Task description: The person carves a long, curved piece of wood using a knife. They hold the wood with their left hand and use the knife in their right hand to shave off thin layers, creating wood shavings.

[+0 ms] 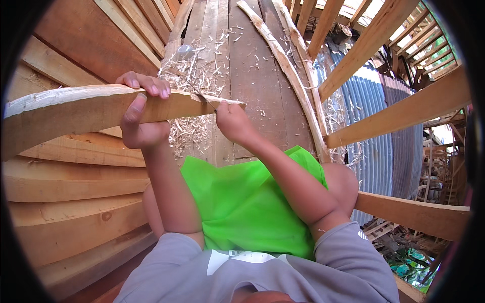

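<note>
A long, slightly curved wooden plank (76, 118) with a pale upper edge reaches in from the left and tapers to a narrow end in front of me. My left hand (144, 129) is closed around it, fingers over the top edge and thumb on the near face. Close to the narrow end, my right hand (233, 122) is closed on a knife, whose thin dark blade (203, 100) slants across the plank's upper edge. The knife's handle is hidden in my fist.
Curled wood shavings (189, 134) litter the plank floor (255, 93). Two long peeled poles (284, 65) lie to the right, beside slanted wooden rails (404, 113) and corrugated metal sheets (371, 106). Stacked boards (76, 187) line the left. A clear cup (185, 51) sits farther off.
</note>
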The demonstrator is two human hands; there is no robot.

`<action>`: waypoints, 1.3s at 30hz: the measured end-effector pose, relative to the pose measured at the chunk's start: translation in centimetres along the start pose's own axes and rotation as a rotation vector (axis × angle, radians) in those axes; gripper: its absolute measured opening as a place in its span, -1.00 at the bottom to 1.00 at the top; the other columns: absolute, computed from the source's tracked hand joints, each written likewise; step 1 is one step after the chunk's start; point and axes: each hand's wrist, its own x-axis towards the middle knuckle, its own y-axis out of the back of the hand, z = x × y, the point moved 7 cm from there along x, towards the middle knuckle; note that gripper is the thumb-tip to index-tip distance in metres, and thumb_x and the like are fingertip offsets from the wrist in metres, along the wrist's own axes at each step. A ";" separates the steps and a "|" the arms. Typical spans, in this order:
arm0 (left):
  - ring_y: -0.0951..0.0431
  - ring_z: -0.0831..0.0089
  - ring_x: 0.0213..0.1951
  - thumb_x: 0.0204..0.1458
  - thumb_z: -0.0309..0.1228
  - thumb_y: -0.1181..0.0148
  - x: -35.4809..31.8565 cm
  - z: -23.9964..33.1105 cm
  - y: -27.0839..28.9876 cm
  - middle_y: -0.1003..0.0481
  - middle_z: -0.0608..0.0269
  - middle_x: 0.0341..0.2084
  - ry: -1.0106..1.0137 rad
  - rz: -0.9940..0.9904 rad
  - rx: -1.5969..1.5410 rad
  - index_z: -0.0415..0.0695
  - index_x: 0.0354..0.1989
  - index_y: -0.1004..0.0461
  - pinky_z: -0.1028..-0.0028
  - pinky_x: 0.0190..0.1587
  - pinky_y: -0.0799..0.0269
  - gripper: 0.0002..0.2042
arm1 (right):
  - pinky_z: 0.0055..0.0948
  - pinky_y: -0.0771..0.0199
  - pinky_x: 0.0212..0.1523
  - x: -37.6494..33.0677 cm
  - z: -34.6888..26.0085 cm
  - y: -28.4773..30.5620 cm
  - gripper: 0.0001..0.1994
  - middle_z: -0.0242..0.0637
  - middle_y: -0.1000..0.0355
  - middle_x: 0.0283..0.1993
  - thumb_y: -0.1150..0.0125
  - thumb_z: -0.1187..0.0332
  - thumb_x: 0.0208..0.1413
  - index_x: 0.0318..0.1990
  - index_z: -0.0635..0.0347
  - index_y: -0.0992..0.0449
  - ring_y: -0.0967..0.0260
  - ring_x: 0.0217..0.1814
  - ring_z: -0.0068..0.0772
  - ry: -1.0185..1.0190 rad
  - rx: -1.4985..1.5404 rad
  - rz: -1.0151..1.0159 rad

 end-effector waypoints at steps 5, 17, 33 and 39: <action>-0.38 0.33 -0.41 -0.10 -0.41 -0.05 0.2 -0.6 -0.8 -0.36 0.13 -0.49 -0.005 0.054 0.051 -0.16 -0.23 -0.25 0.32 -0.23 -0.31 -0.75 | -0.08 -0.38 -0.27 3.6 10.5 2.0 -0.42 0.10 -0.38 -0.58 0.37 0.09 0.29 -0.52 0.48 -0.35 -0.37 -0.47 0.06 -0.161 -0.081 0.261; -0.40 0.31 -0.42 -0.13 -0.48 -0.06 -0.3 -0.5 -2.4 -0.37 0.07 -0.50 -0.030 0.067 0.051 -0.23 -0.22 -0.26 0.32 -0.25 -0.38 -0.74 | -0.01 -0.33 0.03 2.3 6.9 1.6 -0.37 0.24 -0.48 -0.29 0.44 0.07 0.30 -0.31 0.50 -0.51 -0.43 -0.08 0.26 -0.187 -0.122 0.050; -0.42 0.28 -0.39 -0.07 -0.43 -0.03 -0.7 -0.7 -2.7 -0.40 0.07 -0.48 -0.021 0.095 0.137 -0.21 -0.20 -0.25 0.31 -0.20 -0.37 -0.75 | -0.03 -0.39 -0.17 0.9 8.5 2.4 -0.40 0.14 -0.46 -0.46 0.48 0.09 0.32 -0.33 0.48 -0.42 -0.46 -0.30 0.15 -0.558 0.113 -0.105; -0.44 0.27 -0.37 -0.07 -0.45 -0.03 -0.8 -0.7 -2.7 -0.41 0.05 -0.47 -0.043 0.123 0.172 -0.22 -0.18 -0.26 0.32 -0.19 -0.39 -0.74 | -0.21 -0.29 -0.46 -1.3 -0.7 0.7 -0.42 -0.16 -0.27 -0.67 0.40 0.06 0.30 -0.61 0.31 -0.32 -0.25 -0.64 -0.26 -0.079 0.170 -0.012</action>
